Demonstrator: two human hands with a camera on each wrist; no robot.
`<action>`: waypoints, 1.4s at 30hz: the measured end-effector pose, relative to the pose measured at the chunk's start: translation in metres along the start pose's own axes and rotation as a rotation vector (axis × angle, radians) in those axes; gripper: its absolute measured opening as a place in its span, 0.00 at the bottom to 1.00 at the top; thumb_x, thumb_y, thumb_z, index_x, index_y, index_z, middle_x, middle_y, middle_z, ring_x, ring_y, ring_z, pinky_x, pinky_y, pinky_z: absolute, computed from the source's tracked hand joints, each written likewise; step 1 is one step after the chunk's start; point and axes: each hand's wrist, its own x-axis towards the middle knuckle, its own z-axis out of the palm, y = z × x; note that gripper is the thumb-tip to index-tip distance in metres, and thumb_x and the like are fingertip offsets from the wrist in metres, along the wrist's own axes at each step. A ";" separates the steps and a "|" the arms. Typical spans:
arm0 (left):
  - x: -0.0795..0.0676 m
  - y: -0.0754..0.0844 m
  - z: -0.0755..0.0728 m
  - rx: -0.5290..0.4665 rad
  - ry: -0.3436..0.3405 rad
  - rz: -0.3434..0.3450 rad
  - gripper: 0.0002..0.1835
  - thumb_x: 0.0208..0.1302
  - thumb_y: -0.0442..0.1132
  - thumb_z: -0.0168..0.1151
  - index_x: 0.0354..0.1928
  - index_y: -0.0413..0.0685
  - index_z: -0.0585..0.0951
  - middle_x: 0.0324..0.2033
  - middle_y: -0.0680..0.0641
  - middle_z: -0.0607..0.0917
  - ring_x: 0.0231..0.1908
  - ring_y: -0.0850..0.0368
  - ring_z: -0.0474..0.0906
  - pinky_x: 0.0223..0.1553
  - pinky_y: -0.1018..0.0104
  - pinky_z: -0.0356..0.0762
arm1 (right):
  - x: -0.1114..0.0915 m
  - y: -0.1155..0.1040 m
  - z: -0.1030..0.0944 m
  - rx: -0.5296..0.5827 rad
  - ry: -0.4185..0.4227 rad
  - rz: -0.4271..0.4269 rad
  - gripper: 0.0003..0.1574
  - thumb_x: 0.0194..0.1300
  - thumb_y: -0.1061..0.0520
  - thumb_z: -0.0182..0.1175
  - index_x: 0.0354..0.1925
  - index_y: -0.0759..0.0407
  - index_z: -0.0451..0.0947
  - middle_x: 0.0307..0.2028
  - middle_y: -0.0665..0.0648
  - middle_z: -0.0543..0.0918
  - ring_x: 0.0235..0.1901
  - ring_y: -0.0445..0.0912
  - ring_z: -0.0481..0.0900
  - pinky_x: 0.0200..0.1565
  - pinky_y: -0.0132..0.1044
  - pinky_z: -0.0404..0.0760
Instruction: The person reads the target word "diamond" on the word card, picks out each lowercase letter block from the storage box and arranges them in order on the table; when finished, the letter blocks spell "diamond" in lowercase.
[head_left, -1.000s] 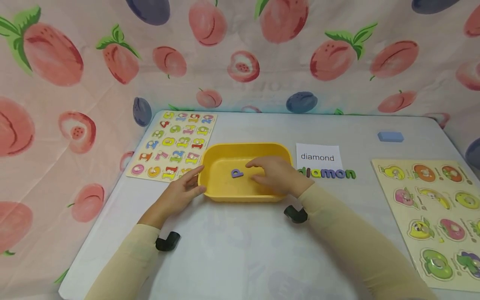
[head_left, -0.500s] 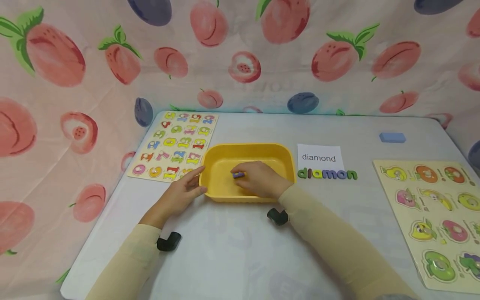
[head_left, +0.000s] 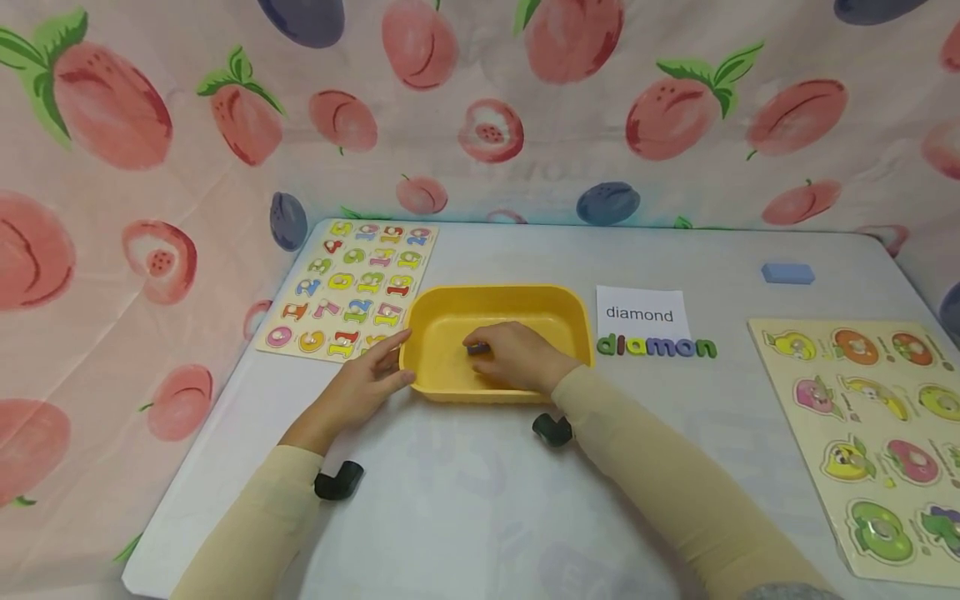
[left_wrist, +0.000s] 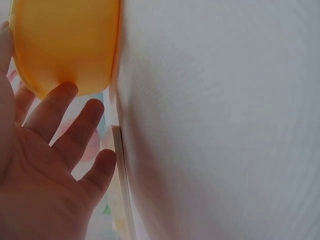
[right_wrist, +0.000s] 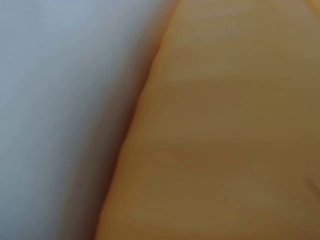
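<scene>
In the head view a yellow plastic tray (head_left: 495, 396) stands mid-table. Inside it, my right hand (head_left: 521, 357) pinches a small purple letter (head_left: 475, 349) between thumb and fingers, which cover most of it. My left hand (head_left: 367, 379) rests against the tray's left end, thumb near the front corner. The left wrist view shows the fingers of this hand (left_wrist: 55, 160) spread, with some tips at the outer tray wall (left_wrist: 65, 45). Only the tray's outer side (right_wrist: 215, 125) and the table surface show in the right wrist view; the right hand is hidden there.
Right of the tray, a white card (head_left: 641, 304) printed "diamond" lies above a row of coloured letters (head_left: 656, 347) spelling "diamon". A number puzzle board (head_left: 352, 287) lies at the left, a fruit puzzle board (head_left: 862, 450) at the right. A blue block (head_left: 787, 273) sits at the back right.
My right hand has moved left across the tray, and its fingers have closed on the purple letter, which lay exposed on the tray floor. The left hand has stayed at the tray's end.
</scene>
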 end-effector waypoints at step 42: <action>0.000 0.001 0.001 0.006 0.000 0.002 0.39 0.69 0.51 0.64 0.78 0.62 0.60 0.69 0.40 0.71 0.67 0.43 0.69 0.69 0.42 0.60 | 0.003 0.000 0.003 -0.044 -0.062 0.069 0.19 0.67 0.60 0.62 0.55 0.61 0.81 0.49 0.54 0.85 0.48 0.47 0.79 0.60 0.41 0.75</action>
